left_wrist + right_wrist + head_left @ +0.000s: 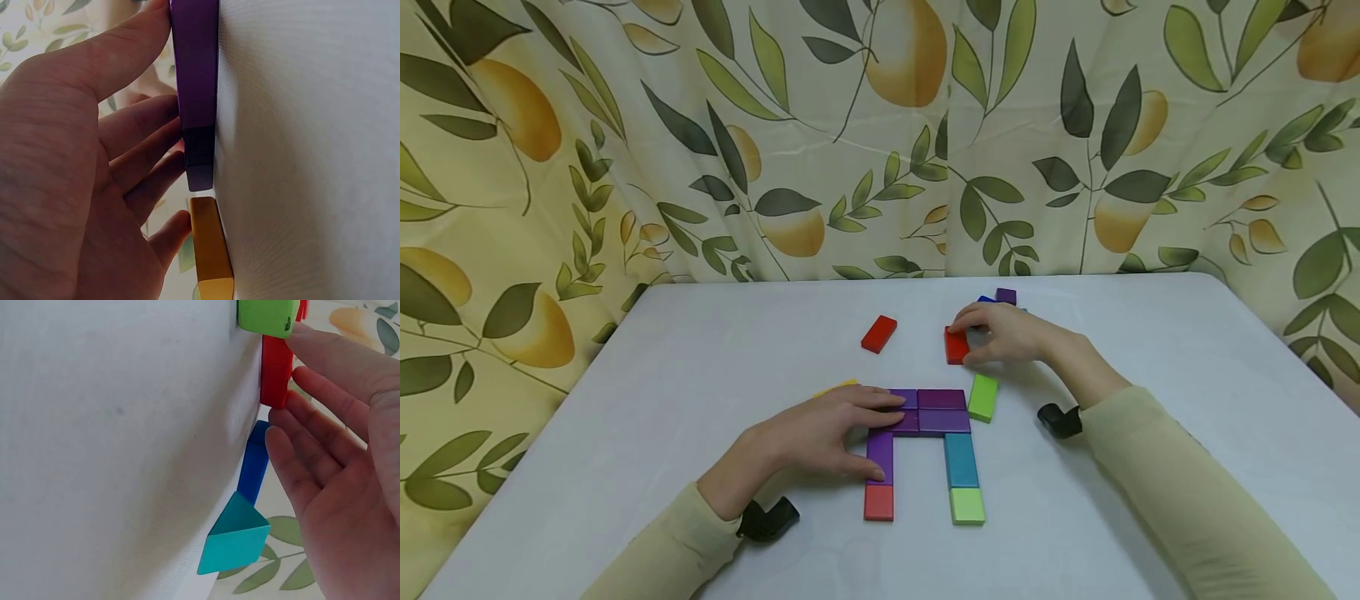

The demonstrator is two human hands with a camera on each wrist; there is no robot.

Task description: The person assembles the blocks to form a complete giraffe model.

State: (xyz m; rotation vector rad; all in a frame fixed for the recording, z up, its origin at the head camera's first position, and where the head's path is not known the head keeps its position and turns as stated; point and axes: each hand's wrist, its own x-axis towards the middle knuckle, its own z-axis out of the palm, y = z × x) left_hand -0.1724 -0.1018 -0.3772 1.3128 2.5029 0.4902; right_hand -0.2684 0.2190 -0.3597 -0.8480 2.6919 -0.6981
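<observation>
My left hand rests with relaxed, spread fingers on the left part of an arrangement of purple blocks; its thumb touches the upright purple block. Below that block lies a light red block. On the arrangement's right side, a teal block stands above a light green one. My right hand pinches a red block between thumb and fingers, beyond the arrangement. The left wrist view shows the left fingertips along the purple block's face.
A green block lies just right of the purple blocks. Another red block is farther back. A yellow block is beside the left fingers. Behind the right hand are blue, teal and dark purple blocks.
</observation>
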